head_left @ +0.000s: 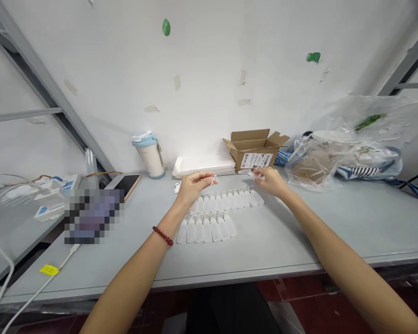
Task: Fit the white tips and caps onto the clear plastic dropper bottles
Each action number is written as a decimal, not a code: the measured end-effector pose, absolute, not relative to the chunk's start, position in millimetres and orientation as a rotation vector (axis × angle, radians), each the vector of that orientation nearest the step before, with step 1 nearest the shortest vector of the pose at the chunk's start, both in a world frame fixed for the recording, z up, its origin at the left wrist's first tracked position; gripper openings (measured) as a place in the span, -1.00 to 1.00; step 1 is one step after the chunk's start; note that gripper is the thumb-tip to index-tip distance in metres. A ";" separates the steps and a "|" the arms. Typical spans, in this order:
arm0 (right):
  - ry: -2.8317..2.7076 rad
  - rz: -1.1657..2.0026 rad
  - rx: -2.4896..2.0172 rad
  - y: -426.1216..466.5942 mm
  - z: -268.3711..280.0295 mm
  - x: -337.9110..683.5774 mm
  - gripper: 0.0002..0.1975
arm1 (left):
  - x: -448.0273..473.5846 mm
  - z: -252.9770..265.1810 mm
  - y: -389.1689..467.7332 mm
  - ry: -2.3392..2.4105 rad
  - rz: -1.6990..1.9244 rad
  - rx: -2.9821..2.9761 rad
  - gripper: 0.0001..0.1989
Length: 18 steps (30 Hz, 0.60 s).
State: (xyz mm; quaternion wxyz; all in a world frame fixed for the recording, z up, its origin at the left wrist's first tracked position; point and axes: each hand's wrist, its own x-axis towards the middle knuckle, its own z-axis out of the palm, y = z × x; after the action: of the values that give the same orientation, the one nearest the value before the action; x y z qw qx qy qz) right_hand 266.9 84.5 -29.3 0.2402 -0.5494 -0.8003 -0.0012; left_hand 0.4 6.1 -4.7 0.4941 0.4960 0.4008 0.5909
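Note:
My left hand [194,185] pinches a thin white cord [213,179] between thumb and fingertips, above the left end of the far row. The fingers of my right hand [271,180] are closed on a small translucent white piece [256,175] in front of the cardboard box; its exact shape is partly hidden. Between and below my hands lie two rows of frosted white tags with cord loops: a far row [226,202] of several, partly behind my left wrist, and a shorter near row [206,230]. Their loops point toward the wall.
An open cardboard box [252,155] stands by the wall beside a white flat stack [205,164]. A tumbler [149,155] is left of it. Phones [130,185], a power strip [52,202] and cables lie at the left. A clear plastic bag [320,162] sits at the right.

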 end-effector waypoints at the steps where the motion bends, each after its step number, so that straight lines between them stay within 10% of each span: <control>1: -2.184 -0.016 -1.402 79.8 -27.8 259.9 -0.78 | 2.0 -4.6 4.9 0.970 1.423 1.215 -0.76; 18: -2.103 0.382 -0.776 14.5 -17.8 199.1 -0.82 | 16.2 1.3 -9.8 1.019 1.306 1.461 -0.84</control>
State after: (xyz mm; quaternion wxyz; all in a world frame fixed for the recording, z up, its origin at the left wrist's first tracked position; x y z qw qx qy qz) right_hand 199.1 14.5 -17.8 0.4205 -0.3096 -0.8391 0.1526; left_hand 16.2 -9.8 1.3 0.4496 0.5910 0.4122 0.5279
